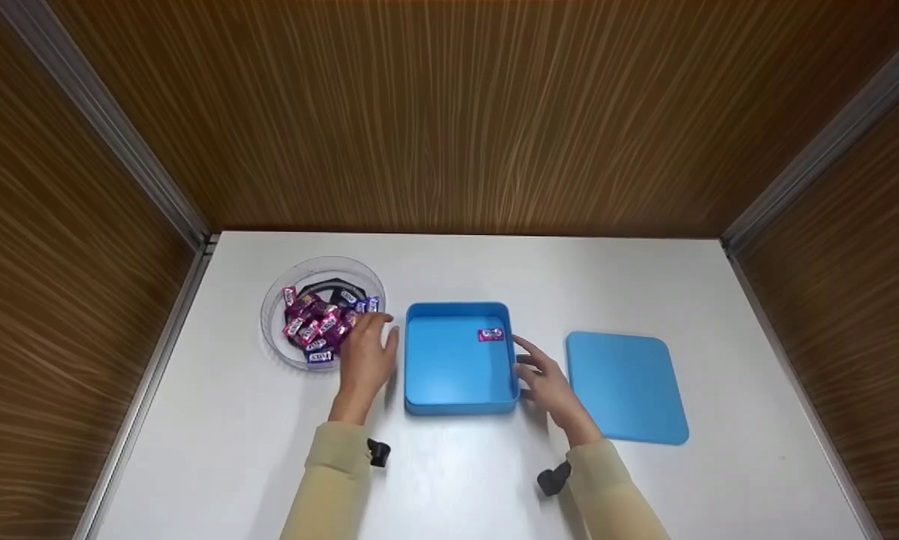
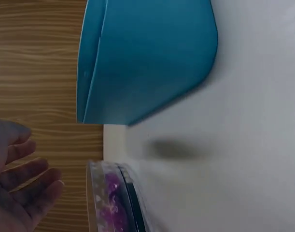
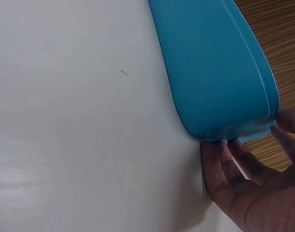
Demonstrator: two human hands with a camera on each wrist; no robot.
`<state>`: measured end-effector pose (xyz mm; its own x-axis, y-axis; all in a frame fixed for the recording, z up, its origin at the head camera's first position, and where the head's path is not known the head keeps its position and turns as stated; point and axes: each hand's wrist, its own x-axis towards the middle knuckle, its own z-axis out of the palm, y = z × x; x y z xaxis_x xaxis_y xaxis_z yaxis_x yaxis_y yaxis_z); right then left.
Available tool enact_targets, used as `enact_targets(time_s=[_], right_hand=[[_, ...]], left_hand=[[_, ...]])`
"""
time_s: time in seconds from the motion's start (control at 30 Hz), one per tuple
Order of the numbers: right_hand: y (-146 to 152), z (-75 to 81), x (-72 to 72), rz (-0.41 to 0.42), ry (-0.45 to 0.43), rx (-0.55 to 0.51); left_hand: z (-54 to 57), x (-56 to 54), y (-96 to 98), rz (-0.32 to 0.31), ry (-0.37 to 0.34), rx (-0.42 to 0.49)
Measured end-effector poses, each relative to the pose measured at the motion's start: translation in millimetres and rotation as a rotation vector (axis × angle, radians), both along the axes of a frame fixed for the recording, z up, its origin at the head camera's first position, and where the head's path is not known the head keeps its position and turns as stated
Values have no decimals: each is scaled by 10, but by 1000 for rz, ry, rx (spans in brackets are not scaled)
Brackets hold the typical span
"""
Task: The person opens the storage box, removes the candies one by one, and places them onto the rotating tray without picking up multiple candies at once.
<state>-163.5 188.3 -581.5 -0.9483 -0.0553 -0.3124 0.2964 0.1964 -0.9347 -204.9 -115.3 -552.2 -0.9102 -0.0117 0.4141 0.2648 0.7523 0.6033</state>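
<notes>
A blue square box (image 1: 461, 367) stands lidless on the white table, with one pink-wrapped candy (image 1: 491, 334) inside near its right wall. To its left, a round clear dish (image 1: 271, 341) holds a heap of purple, pink and blue wrapped candies (image 1: 320, 328). My left hand (image 1: 367, 361) hovers at the dish's right edge, fingers loosely bent and thumb apart; the left wrist view shows nothing in it (image 2: 21, 179). Fingertips of my right hand (image 1: 548, 382) touch the outside of the box's right wall, the uppermost at the rim in the right wrist view.
A flat blue lid (image 1: 628, 386) lies on the table (image 1: 449, 487) to the right of the box, close to my right hand. Wood-grain panels (image 1: 449, 120) enclose the table at the back and both sides. A dark piece sits in the dish under the candies.
</notes>
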Motion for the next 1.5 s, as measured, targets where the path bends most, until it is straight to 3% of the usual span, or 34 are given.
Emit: enact_targets(time_s=[0.23, 0.57, 0.83, 1.2, 1.5], right_hand=[[0, 66, 5, 9, -7, 0], [12, -3, -9, 4, -9, 10], [21, 5, -7, 2, -10, 7], [10, -4, -5, -4, -6, 1], [-8, 2, -10, 7, 34, 31]], left_hand=[[105, 84, 294, -136, -84, -45], [73, 177, 643, -275, -148, -136], [42, 238, 821, -288, -197, -234], [-61, 278, 1100, -336, -295, -447], [-161, 237, 1239, -386, -363, -497]])
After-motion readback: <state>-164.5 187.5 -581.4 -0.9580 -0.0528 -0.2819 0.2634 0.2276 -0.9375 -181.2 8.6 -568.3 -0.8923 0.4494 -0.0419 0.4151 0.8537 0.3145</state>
